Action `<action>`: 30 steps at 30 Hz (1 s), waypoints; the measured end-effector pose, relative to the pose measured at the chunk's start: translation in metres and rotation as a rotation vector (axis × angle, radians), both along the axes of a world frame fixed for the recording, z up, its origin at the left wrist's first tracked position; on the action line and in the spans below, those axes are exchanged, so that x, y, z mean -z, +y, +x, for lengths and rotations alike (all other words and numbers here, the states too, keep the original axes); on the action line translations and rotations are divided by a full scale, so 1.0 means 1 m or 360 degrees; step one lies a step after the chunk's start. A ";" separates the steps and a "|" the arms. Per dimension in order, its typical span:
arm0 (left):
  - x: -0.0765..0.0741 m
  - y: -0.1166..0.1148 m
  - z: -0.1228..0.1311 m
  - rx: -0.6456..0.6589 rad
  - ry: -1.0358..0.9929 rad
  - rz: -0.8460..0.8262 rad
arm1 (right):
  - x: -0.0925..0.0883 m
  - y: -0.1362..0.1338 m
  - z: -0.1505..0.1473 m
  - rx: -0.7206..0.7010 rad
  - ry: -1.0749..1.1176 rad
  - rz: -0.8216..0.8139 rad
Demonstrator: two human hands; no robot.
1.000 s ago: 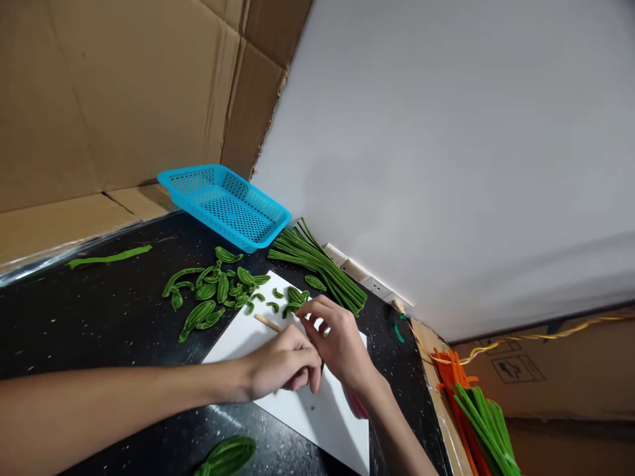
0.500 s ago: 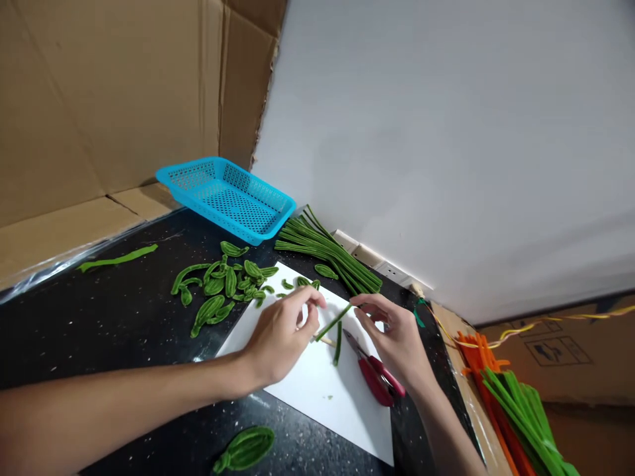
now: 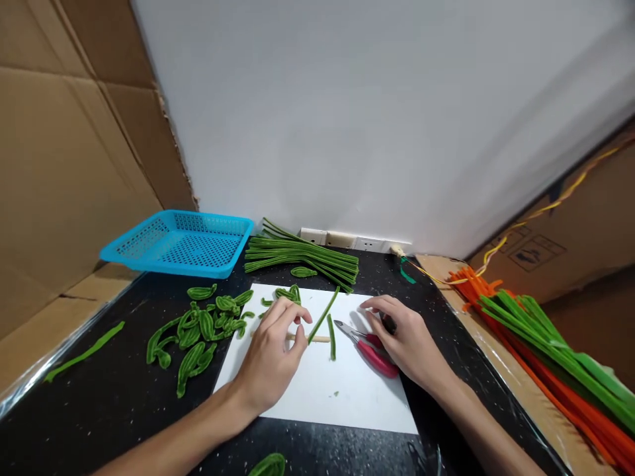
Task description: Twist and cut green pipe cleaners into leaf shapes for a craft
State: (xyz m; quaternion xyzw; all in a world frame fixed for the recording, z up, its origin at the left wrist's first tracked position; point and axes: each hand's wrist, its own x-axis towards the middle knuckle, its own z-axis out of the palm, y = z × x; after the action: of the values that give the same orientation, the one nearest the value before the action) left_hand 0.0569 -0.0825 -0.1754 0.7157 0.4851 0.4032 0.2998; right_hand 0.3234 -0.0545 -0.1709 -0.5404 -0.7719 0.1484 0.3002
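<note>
My left hand [image 3: 275, 350] hovers over the white paper [image 3: 367, 410], thumb and index finger apart, with nothing between them. Just beside its thumb is the lower end of a longer green chenille stem [image 3: 325, 312], which slants up to the right. A shorter chenille stem piece [image 3: 332, 337] lies to the right of that. My right hand [image 3: 404, 334] is open, its fingers apart above the pliers [image 3: 374, 357], which have red handles and lie on the paper. A thin pale stick [image 3: 317, 338] passes behind the left fingers and is partly hidden.
Several looped green chenille leaves [image 3: 198, 330] lie left of the paper. A bundle of green stems [image 3: 302, 254] rests by the wall sockets [image 3: 367, 244]. A blue basket [image 3: 183, 264] stands back left; orange and green strips [image 3: 560, 344] lie at right.
My right hand has let go of the longer stem's upper end and moved away to the right. The view has turned and levelled. The left hand stays by the stem's lower end.
</note>
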 end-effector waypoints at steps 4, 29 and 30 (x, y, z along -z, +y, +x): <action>0.000 0.001 0.001 0.0093 0.0017 -0.0047 | -0.011 0.020 -0.011 0.0140 -0.0130 0.0080; -0.004 0.003 0.002 0.0146 -0.0126 -0.0123 | -0.021 0.083 -0.081 0.0177 -0.1223 0.0322; -0.004 0.003 0.002 0.0139 -0.0129 -0.0120 | -0.023 0.083 -0.081 0.0187 -0.1217 0.0359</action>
State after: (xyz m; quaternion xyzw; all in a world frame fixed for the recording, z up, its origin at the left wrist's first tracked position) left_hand 0.0587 -0.0793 -0.1712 0.7075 0.4558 0.3998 0.3631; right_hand 0.2424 0.0288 -0.1481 -0.5636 -0.8072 -0.1662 0.0568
